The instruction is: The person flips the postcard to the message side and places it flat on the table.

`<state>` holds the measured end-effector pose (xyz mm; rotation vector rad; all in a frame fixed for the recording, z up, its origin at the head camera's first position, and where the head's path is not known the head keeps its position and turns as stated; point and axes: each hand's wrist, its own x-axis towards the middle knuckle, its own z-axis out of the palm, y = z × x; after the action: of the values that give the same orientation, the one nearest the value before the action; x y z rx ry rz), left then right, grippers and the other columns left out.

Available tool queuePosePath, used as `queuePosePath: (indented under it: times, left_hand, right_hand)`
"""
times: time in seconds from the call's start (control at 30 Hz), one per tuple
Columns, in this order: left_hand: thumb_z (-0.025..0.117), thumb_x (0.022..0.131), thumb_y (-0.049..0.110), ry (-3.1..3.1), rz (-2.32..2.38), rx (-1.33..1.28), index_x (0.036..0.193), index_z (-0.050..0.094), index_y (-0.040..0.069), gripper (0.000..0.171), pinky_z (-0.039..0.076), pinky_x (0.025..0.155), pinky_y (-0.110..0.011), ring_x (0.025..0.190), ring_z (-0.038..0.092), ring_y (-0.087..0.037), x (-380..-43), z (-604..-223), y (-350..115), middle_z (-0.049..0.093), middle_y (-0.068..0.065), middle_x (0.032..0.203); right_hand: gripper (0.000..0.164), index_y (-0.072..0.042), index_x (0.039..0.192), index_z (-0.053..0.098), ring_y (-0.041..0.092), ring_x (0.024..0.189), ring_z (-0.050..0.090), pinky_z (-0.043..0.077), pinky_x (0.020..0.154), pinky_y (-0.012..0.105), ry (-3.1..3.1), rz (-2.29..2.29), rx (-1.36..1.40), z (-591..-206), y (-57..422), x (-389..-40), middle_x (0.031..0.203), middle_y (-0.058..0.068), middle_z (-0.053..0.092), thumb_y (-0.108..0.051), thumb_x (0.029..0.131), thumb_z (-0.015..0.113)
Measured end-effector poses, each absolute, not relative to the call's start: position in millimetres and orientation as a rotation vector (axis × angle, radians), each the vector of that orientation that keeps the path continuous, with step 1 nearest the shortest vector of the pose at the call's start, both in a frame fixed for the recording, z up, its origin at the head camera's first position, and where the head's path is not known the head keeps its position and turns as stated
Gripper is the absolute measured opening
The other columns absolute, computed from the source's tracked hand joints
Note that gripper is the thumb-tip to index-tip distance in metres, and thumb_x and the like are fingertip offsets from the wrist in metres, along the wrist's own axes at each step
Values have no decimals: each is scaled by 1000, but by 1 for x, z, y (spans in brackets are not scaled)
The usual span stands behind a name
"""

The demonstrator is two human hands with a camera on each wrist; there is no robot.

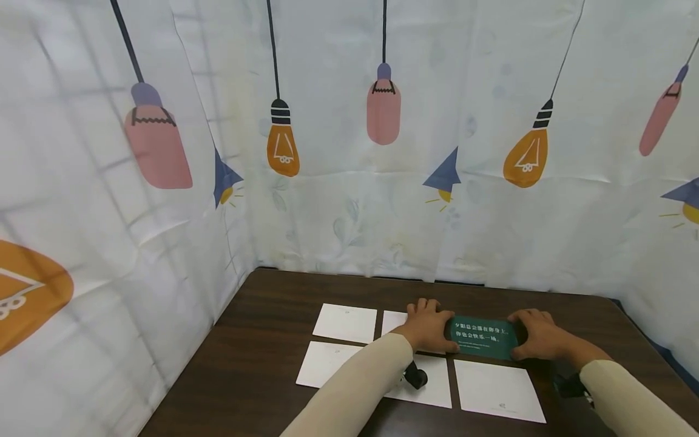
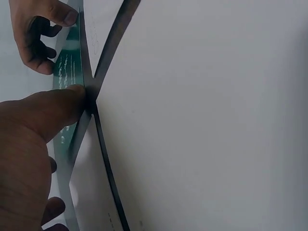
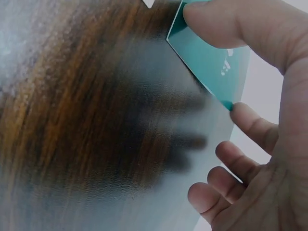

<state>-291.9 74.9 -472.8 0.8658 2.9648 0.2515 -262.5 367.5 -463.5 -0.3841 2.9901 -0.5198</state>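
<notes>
A green postcard point(image 1: 485, 347) with white printed writing lies at the right end of the far row of cards. My left hand point(image 1: 425, 326) holds its left end, the thumb point(image 2: 72, 98) at the near edge; the other fingertips there are partly hidden. At the right end, my right hand point(image 1: 543, 335) grips the card between thumb point(image 3: 207, 19) and index finger point(image 3: 248, 120), with the remaining fingers loosely bent beside it. Just below the green card is a white card point(image 1: 499, 389). Another white card point(image 1: 394, 320) is partly covered by my left hand.
More white cards lie to the left: one in the far row point(image 1: 345, 323), one in the near row point(image 1: 324, 364), and one point(image 1: 431, 385) under my left forearm. The dark wooden table point(image 1: 229, 364) meets a patterned cloth curtain point(image 1: 338, 212) at its back and left.
</notes>
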Motion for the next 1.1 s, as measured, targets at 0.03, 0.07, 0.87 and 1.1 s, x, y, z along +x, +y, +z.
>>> queuePosePath:
  times: [0.03,0.07,0.87,1.1]
  left_hand:
    - [74,81,69,2965,253,863,149,51,39,78,27,90,-38,118,36,-14,-292,-472,75,46,7,139]
    - [75,80,69,2964,260,861,150,51,39,79,27,90,-38,118,36,-14,-292,-471,75,46,7,139]
    - [90,73,55,3009,470,980,145,49,29,87,27,90,-36,105,44,-8,-291,-478,79,64,20,114]
    - [80,89,41,2986,596,986,150,44,26,72,26,88,-34,95,48,-2,-287,-477,79,51,27,77]
  right_hand:
    - [78,5,127,54,55,117,39,37,91,72,2997,-530,-394,-464,368,-263,128,31,49,-34,68,90]
    - [79,5,126,53,54,116,40,38,91,72,3004,-538,-400,-464,369,-263,127,30,50,-34,68,91]
    - [79,4,138,28,21,84,58,47,68,40,2899,-868,-413,-464,372,-245,93,5,61,-19,86,83]
    - [63,1,138,30,28,93,68,53,72,44,2938,-889,-398,-463,376,-242,105,14,69,-10,93,74]
